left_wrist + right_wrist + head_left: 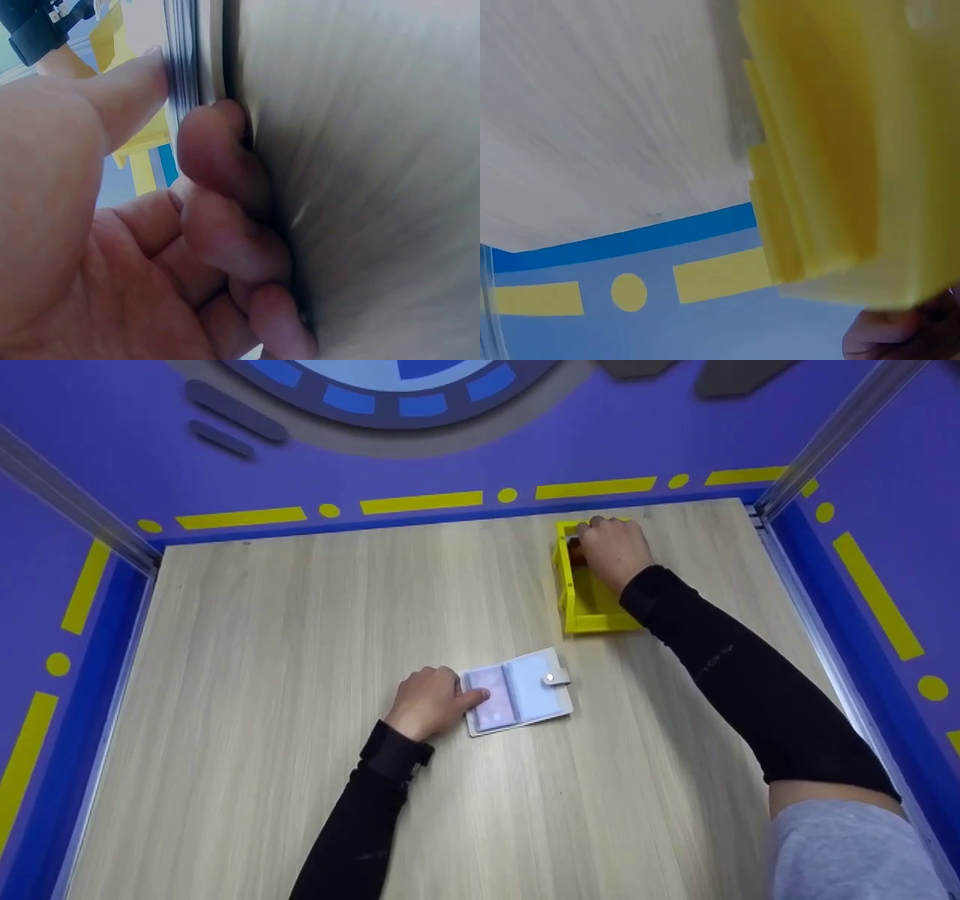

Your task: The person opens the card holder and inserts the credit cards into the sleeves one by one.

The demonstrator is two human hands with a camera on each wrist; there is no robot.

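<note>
A small white card holder (536,690) lies spread open on the wooden table, with clear sleeves and a snap tab on its right edge. My left hand (431,701) pinches its left side. The thumb lies on the pinkish left sleeve, and in the left wrist view the curled fingers (225,225) are at the holder's underside, against the table. Farther back, my right hand (616,551) is over a yellow plastic bin (600,623), fingers bent down at its far end. Something dark reddish-brown (576,552) shows beside those fingers; whether they grip it is hidden.
The wooden table (300,622) ends at a blue-purple back wall (420,476) with yellow marks. Similar panels stand at left and right, with metal posts (832,427) at the corners. The bin stands near the back right.
</note>
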